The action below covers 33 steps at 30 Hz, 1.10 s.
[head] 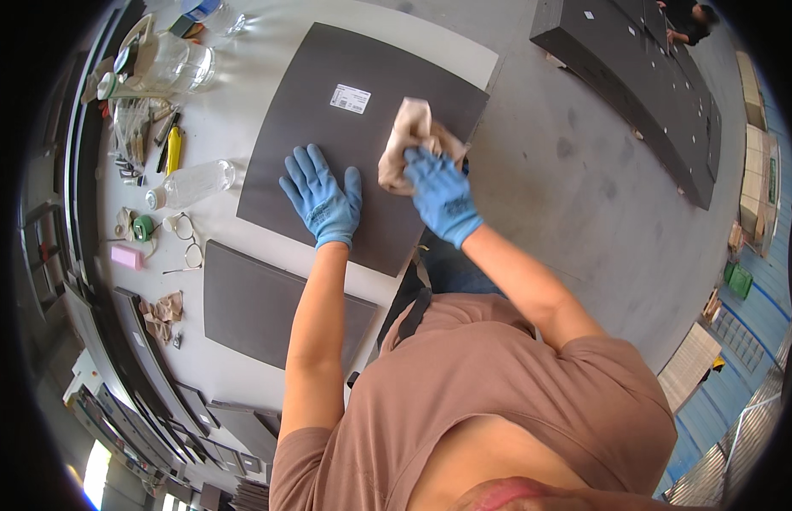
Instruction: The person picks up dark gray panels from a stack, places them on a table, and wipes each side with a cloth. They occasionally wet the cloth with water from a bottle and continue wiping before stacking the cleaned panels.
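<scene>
A dark grey panel [306, 83] with a white printed label [350, 99] lies on the light worktable [252, 115] before me. My left hand [324, 197], in a blue glove, rests flat on the panel with its fingers spread. In a matching glove, my right hand [442, 195] presses a crumpled beige cloth [396, 156] onto the panel near its right edge. Parts of the cloth and the right fingers are blurred. A second dark panel [255, 300] lies on the table closer to my body, partly behind my left forearm.
Left of the panel are a clear plastic bottle [195, 184], a yellow utility knife [173, 150], eyeglasses [190, 243], a green tape measure [142, 228], a pink block [126, 257] and large jugs [179, 64]. A stack of dark panels [625, 83] stands across the floor, with a person [686, 25] beside it.
</scene>
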Each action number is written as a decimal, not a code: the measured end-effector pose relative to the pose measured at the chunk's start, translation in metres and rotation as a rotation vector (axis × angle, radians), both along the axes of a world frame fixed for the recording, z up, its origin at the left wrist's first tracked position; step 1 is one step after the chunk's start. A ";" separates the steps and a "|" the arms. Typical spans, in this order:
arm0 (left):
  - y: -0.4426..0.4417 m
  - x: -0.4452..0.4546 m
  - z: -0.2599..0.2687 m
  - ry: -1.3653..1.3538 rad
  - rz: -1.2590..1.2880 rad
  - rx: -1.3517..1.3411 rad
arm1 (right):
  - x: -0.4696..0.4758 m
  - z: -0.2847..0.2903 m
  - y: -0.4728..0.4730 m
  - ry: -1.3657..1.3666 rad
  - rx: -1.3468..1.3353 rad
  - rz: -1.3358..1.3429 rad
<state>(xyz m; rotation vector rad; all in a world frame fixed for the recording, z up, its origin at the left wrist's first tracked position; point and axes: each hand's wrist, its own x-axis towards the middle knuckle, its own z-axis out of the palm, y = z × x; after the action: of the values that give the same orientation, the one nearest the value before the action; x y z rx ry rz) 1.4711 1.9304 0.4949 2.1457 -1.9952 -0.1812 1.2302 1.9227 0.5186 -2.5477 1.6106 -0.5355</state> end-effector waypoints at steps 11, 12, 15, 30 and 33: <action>-0.002 -0.001 -0.001 -0.032 0.009 0.024 | -0.027 -0.023 -0.019 -0.055 -0.114 -0.179; -0.001 -0.001 -0.001 -0.029 0.007 0.015 | -0.033 -0.023 -0.023 -0.061 -0.118 -0.148; 0.000 -0.001 -0.003 -0.027 -0.002 0.000 | -0.051 -0.029 -0.048 0.002 -0.076 -0.364; 0.000 0.001 -0.007 -0.035 -0.002 0.008 | -0.059 -0.031 -0.062 -0.106 -0.087 -0.360; -0.001 0.001 -0.008 -0.037 -0.003 0.006 | -0.045 -0.021 -0.054 0.060 0.093 -0.392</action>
<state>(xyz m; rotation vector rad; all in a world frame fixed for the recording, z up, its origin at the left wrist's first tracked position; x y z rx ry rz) 1.4721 1.9296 0.4867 2.1654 -2.0202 -0.1499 1.1850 1.8683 0.4978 -2.2081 2.1175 -0.4018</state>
